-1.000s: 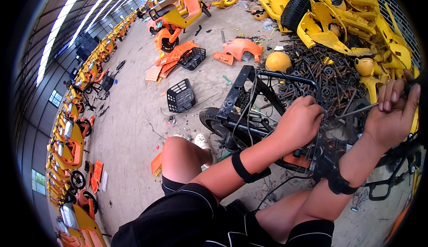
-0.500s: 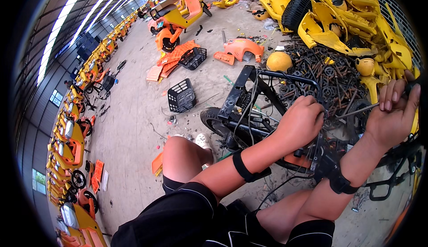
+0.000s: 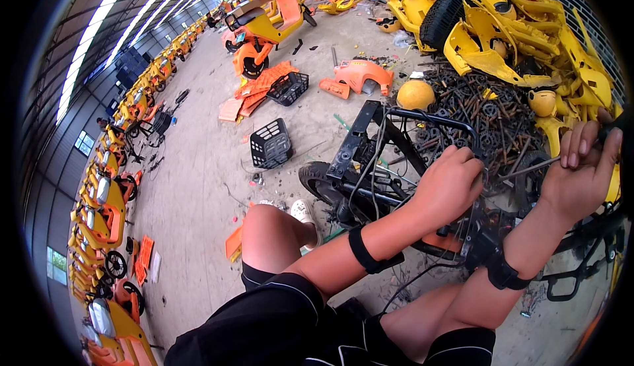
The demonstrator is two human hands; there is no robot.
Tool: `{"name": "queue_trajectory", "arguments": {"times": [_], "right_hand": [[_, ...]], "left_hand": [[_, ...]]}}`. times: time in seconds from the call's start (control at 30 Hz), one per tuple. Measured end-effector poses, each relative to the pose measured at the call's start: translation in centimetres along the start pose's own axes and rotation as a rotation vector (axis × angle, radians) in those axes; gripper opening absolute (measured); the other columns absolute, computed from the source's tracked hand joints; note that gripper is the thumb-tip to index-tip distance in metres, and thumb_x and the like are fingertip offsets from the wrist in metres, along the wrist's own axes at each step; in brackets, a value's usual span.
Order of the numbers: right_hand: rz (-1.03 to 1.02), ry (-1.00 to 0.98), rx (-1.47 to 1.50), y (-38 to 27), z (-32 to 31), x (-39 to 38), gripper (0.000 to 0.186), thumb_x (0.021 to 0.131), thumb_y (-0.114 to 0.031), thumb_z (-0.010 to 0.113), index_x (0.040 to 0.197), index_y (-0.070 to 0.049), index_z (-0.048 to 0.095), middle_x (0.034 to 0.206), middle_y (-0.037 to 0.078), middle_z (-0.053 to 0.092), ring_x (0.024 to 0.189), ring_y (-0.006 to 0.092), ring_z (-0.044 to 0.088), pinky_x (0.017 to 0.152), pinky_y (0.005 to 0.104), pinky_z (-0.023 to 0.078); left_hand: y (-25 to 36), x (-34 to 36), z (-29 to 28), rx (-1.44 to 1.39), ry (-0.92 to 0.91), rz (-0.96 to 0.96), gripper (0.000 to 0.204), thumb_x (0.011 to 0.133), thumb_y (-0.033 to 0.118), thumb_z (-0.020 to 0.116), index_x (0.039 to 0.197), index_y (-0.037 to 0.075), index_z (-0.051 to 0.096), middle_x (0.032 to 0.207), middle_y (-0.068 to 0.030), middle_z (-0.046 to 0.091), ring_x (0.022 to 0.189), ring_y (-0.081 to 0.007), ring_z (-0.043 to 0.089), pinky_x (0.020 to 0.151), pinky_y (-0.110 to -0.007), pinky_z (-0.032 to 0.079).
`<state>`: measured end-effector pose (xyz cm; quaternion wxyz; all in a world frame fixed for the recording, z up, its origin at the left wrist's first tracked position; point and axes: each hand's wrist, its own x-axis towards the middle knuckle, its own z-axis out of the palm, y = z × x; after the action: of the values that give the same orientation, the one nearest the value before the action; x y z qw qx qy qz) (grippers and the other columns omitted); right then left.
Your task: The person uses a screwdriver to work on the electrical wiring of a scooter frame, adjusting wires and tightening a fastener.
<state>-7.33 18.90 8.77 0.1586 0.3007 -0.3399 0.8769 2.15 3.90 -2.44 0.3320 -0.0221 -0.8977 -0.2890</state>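
Observation:
A stripped black scooter frame (image 3: pixel 356 143) with loose cables and a wheel stands in front of me, tilted across the view. My left hand (image 3: pixel 450 180) is closed over the frame's middle, its fingers curled; what lies in them is hidden. My right hand (image 3: pixel 580 171), farther right, grips a long thin metal rod that looks like a screwdriver (image 3: pixel 529 168). Its dark handle end is partly hidden by the fingers and the dark rim of the view. The rod's other end points left, toward my left hand and the frame.
Behind the frame lie a heap of rusty metal parts (image 3: pixel 465 108) and a pile of yellow body panels (image 3: pixel 495 42). Two black baskets, one a crate (image 3: pixel 271 143), sit near orange panels (image 3: pixel 264 85). Yellow scooters (image 3: pixel 99 214) line the left wall; an orange-yellow scooter (image 3: pixel 281 13) stands farther back.
Both hands keep almost the same grip and place. The surroundings have shifted slightly in the view.

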Motion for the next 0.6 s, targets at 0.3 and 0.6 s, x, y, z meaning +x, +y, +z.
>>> {"name": "queue_trajectory", "arguments": {"times": [0.3, 0.6], "right_hand": [[-0.004, 0.023, -0.019, -0.27, -0.09, 0.06, 0.041, 0.113, -0.033, 0.040, 0.128, 0.004, 0.053, 0.071, -0.001, 0.036, 0.057, 0.0057, 0.030, 0.053, 0.0219, 0.024], [-0.012, 0.022, -0.017, -0.62, -0.25, -0.01, 0.042, 0.113, -0.033, 0.040, 0.130, 0.004, 0.052, 0.071, -0.001, 0.035, 0.057, 0.0058, 0.031, 0.053, 0.0217, 0.024]], "left_hand": [[-0.03, 0.06, 0.09, 0.008, 0.004, 0.004, 0.016, 0.083, 0.008, 0.072, 0.096, 0.000, 0.070, 0.094, -0.0135, 0.064, 0.095, -0.0356, 0.059, 0.086, -0.044, 0.051], [0.12, -0.04, -0.20, 0.020, -0.016, 0.005, 0.017, 0.083, 0.009, 0.072, 0.097, 0.000, 0.070, 0.096, -0.0132, 0.064, 0.096, -0.0352, 0.059, 0.086, -0.043, 0.051]]}}
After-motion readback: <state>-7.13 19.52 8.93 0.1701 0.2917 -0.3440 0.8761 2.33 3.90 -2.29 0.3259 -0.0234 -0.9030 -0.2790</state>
